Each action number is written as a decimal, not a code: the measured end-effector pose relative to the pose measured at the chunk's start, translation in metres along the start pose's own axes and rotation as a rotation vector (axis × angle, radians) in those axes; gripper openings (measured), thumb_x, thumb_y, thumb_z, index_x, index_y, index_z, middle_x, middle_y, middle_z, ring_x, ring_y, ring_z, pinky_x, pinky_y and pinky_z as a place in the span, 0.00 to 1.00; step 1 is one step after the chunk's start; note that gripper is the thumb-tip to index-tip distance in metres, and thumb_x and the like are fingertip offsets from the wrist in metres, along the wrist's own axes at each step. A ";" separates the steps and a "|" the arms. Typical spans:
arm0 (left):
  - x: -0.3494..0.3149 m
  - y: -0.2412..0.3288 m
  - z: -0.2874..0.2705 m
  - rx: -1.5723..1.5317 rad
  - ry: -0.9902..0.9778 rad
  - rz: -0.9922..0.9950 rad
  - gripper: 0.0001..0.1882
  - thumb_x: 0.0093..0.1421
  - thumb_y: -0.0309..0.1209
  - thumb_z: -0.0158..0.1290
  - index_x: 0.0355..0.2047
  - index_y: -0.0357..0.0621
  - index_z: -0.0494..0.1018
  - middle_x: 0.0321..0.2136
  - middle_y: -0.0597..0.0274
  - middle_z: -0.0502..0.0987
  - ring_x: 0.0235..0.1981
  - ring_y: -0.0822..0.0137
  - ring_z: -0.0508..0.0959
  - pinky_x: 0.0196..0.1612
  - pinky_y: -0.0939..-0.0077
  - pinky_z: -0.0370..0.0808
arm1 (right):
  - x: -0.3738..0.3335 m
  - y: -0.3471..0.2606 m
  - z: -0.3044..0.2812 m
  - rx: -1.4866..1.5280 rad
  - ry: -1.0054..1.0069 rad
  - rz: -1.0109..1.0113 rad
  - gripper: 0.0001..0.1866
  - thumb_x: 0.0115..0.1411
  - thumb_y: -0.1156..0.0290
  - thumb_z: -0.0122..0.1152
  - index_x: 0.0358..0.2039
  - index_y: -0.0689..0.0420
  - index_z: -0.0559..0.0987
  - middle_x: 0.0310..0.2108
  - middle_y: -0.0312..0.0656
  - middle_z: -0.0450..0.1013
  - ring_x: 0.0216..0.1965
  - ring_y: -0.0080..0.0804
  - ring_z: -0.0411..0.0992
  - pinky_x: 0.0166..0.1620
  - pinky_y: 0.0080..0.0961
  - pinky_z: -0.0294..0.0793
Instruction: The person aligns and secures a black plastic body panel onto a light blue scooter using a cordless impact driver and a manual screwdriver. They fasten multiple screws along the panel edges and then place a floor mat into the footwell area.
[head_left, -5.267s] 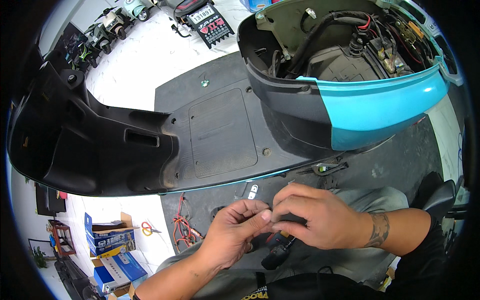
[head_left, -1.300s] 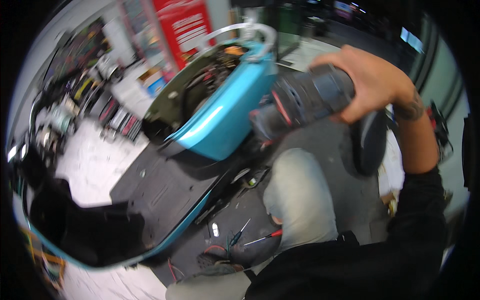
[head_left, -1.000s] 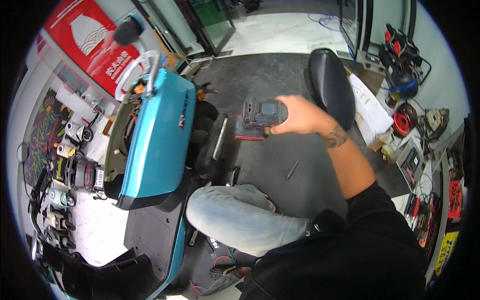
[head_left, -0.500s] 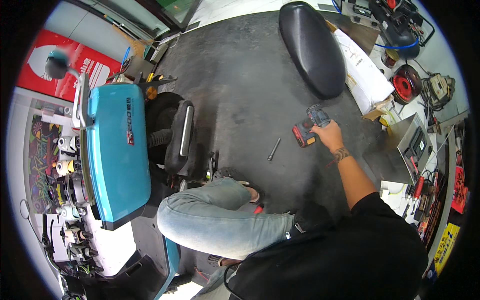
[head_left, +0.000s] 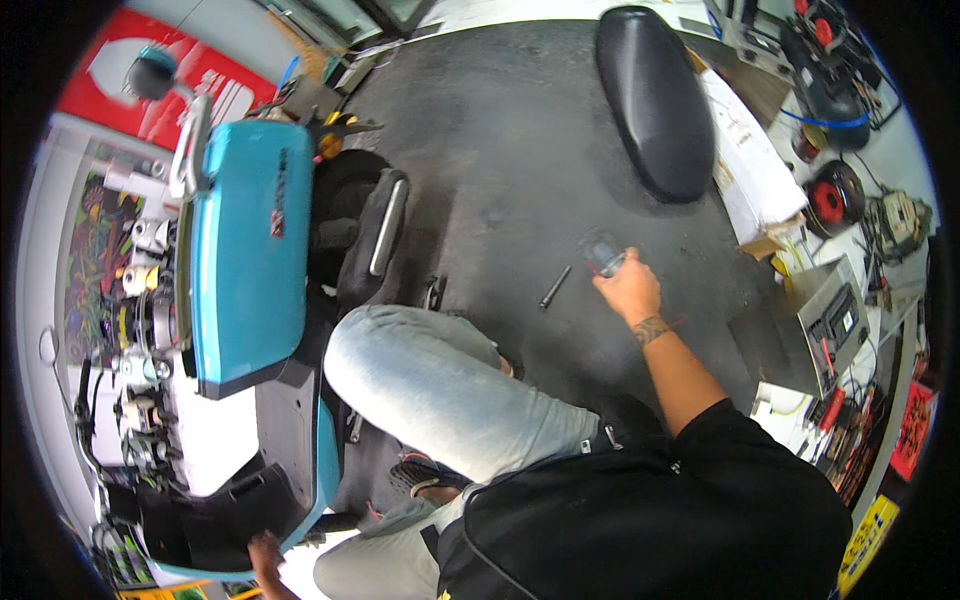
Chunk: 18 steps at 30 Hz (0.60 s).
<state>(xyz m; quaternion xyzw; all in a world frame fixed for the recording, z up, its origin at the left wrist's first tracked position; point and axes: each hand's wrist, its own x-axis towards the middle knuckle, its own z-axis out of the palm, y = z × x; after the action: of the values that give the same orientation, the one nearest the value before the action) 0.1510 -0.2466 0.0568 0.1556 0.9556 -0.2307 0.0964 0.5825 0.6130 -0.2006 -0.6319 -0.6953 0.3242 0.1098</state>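
Note:
My right hand (head_left: 632, 290) is closed around a cordless drill (head_left: 602, 254), smeared by motion, above the dark floor. To its left a slim dark metal bar, like a socket extension (head_left: 554, 288), lies on the floor. At the lower left my left hand (head_left: 265, 555) is beside the edge of a teal electric scooter's footboard (head_left: 285, 415); its fingers are blurred, and whether it touches the scooter I cannot tell. The scooter's teal body (head_left: 255, 260) stands to my left, its rear wheel (head_left: 345, 200) partly hidden behind a black part with a silver strip (head_left: 385, 230).
A black scooter seat (head_left: 660, 110) lies at the far right against a white carton (head_left: 750, 160). Beyond are a black-and-red round part (head_left: 833, 196) and an open tool case (head_left: 835, 325). My bent leg (head_left: 450, 380) is between the scooter and the bar.
My right hand has moved the drill left and nearer the bar, turning it. My left hand has come into view at the lower left. The whole view has shifted slightly.

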 end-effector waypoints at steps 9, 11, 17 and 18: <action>0.088 0.164 -0.129 -0.867 0.074 -0.187 0.24 0.72 0.43 0.57 0.53 0.29 0.81 0.33 0.55 0.84 0.31 0.65 0.81 0.38 0.68 0.78 | 0.047 0.037 0.008 0.059 0.088 -0.118 0.41 0.50 0.51 0.77 0.56 0.70 0.76 0.47 0.68 0.82 0.53 0.66 0.80 0.55 0.50 0.79; 0.101 0.199 -0.123 -0.820 0.109 -0.030 0.23 0.70 0.42 0.60 0.54 0.35 0.82 0.40 0.44 0.87 0.41 0.56 0.87 0.46 0.63 0.82 | 0.050 0.044 0.021 0.023 0.124 -0.145 0.41 0.51 0.52 0.78 0.57 0.69 0.77 0.49 0.65 0.82 0.54 0.63 0.80 0.56 0.49 0.78; 0.131 0.226 -0.074 -0.704 0.059 0.171 0.19 0.67 0.43 0.60 0.49 0.42 0.85 0.41 0.37 0.86 0.47 0.41 0.86 0.54 0.54 0.81 | 0.069 0.043 -0.026 -0.133 -0.206 -0.133 0.57 0.51 0.53 0.84 0.74 0.63 0.63 0.60 0.57 0.78 0.62 0.54 0.76 0.66 0.43 0.73; 0.136 0.219 -0.065 -0.721 0.055 0.133 0.19 0.67 0.43 0.60 0.49 0.42 0.85 0.41 0.37 0.86 0.46 0.41 0.86 0.54 0.54 0.81 | 0.072 0.033 -0.042 -0.368 -0.172 -0.159 0.60 0.50 0.53 0.85 0.76 0.64 0.60 0.61 0.59 0.76 0.65 0.56 0.74 0.68 0.43 0.71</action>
<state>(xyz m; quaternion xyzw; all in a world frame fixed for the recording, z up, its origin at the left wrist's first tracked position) 0.0913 0.0033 -0.0115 0.1796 0.9656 0.1317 0.1342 0.6203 0.6944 -0.2063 -0.5544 -0.7973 0.2351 -0.0418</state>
